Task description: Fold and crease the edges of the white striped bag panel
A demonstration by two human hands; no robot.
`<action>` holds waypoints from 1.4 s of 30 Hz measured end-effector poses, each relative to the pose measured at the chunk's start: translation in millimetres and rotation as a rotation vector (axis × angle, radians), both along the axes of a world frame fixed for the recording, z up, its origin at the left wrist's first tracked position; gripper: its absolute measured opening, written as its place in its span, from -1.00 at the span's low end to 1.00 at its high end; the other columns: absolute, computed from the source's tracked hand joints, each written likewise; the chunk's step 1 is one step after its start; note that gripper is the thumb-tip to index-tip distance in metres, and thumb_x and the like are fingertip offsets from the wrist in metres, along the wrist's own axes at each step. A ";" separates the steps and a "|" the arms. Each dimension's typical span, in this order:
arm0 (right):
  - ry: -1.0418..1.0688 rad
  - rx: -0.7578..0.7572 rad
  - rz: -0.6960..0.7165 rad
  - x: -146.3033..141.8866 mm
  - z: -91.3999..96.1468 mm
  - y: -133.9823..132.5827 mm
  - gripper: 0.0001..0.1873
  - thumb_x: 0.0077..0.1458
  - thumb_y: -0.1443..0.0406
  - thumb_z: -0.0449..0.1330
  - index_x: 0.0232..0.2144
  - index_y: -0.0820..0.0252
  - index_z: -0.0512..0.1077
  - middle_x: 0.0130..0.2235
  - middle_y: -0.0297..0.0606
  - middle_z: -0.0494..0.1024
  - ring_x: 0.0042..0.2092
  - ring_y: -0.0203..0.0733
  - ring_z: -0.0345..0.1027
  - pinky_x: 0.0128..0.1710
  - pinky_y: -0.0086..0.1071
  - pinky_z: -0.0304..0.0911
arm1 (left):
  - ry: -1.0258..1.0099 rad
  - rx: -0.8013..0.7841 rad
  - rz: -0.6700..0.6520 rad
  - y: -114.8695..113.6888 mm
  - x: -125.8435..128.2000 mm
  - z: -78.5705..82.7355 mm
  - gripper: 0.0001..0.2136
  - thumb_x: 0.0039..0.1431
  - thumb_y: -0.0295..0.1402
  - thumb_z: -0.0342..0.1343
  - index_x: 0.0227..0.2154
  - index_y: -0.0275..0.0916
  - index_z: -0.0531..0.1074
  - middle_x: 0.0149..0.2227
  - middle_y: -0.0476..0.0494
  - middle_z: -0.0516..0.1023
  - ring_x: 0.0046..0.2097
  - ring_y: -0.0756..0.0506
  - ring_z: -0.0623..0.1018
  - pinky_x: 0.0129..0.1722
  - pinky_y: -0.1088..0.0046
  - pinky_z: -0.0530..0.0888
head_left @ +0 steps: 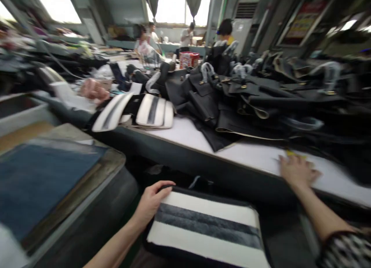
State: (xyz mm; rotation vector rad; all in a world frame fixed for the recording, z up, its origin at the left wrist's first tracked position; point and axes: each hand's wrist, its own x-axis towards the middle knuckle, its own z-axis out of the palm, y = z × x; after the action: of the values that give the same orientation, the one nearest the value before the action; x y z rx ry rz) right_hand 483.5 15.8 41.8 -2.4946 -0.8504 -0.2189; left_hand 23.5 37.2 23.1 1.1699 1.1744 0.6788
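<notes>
My left hand (pixel 155 200) is closed on the upper left corner of a black-edged bag panel (pixel 208 212), thumb on top. The panel has a white face with a dark grey stripe across it, and it lies tilted low in front of me. My right hand (pixel 300 170) rests at the near edge of the white-topped table (pixel 185 132), apart from the panel. Its fingers look spread and a little blurred, next to a small yellow thing (pixel 295 154) that they partly cover. What the yellow thing is, I cannot make out.
Black bags (pixel 249 101) with wrapped handles are heaped along the table. Left of them sit stacked white panels with grey stripes (pixel 152 110). A bin with a blue sheet (pixel 52 179) stands at my left. Several people work at the back, near a red box (pixel 189 60).
</notes>
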 end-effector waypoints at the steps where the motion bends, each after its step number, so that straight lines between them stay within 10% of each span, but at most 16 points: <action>1: 0.018 0.023 0.019 8.3 0.8 -9.1 -0.46 0.23 0.14 -0.02 0.06 0.48 0.38 0.16 0.33 0.24 0.19 0.31 -0.02 0.08 0.16 -0.22 | 0.019 -0.027 -0.003 1.5 -1.0 -2.8 -0.59 0.02 -0.09 0.23 -0.14 -0.27 0.52 -0.31 -0.10 0.55 -0.40 -0.04 0.43 -0.47 0.56 0.27; 5: 0.158 0.173 0.164 -7.1 -7.8 -48.9 -0.51 0.17 0.16 0.02 0.08 0.28 0.37 0.22 -0.06 0.26 0.25 0.07 -0.02 0.25 -0.07 -0.27 | 0.021 -0.126 -0.063 8.0 -3.6 -9.6 -0.47 0.04 0.00 0.20 -0.01 -0.24 0.43 -0.30 -0.10 0.55 -0.40 -0.06 0.43 -0.46 0.54 0.30; 10: 0.725 0.222 0.439 -85.0 -17.2 -99.8 -0.53 0.15 -0.03 0.06 -0.22 0.17 0.55 -0.10 -0.14 0.56 -0.01 0.00 0.35 0.01 -0.23 0.17 | 0.018 -0.139 -0.087 4.7 -3.5 -4.5 -0.48 0.07 0.02 0.17 0.00 -0.22 0.41 -0.31 -0.09 0.54 -0.41 -0.05 0.41 -0.49 0.55 0.29; 17: 1.278 0.232 0.511 -124.1 -10.6 -111.7 -0.67 0.02 0.14 0.19 -0.27 0.24 0.59 -0.15 -0.10 0.58 -0.12 -0.04 0.36 -0.14 -0.30 0.20 | 0.028 -0.107 -0.107 4.8 -2.8 -0.9 -0.50 0.10 0.02 0.14 -0.01 -0.23 0.41 -0.31 -0.10 0.54 -0.39 -0.06 0.41 -0.47 0.55 0.31; 34: 1.312 0.296 0.376 -136.9 -17.7 -109.6 -0.64 -0.09 0.15 0.25 -0.28 0.27 0.60 -0.25 -0.13 0.61 -0.32 -0.15 0.34 -0.37 -0.40 0.14 | 0.187 -0.007 -0.140 7.7 -3.0 2.9 -0.53 0.12 0.03 0.07 -0.03 -0.18 0.43 -0.24 -0.05 0.54 -0.34 -0.07 0.41 -0.41 0.52 0.30; 42: 1.319 0.398 0.327 -139.9 -31.7 -119.4 -0.59 -0.04 0.08 0.26 -0.22 0.23 0.60 -0.23 -0.21 0.60 -0.23 -0.12 0.37 -0.28 -0.40 0.21 | 0.253 0.476 -0.475 28.0 57.4 52.5 -0.78 0.15 -0.21 0.07 -0.23 -0.10 0.56 -0.08 -0.02 0.55 0.00 -0.13 0.47 0.05 0.43 0.31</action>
State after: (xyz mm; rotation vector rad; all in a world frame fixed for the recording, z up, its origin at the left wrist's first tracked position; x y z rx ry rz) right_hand 343.7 -103.6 10.1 -1.5384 -0.4969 1.1171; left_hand 80.9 65.3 75.6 1.9064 0.9040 0.4592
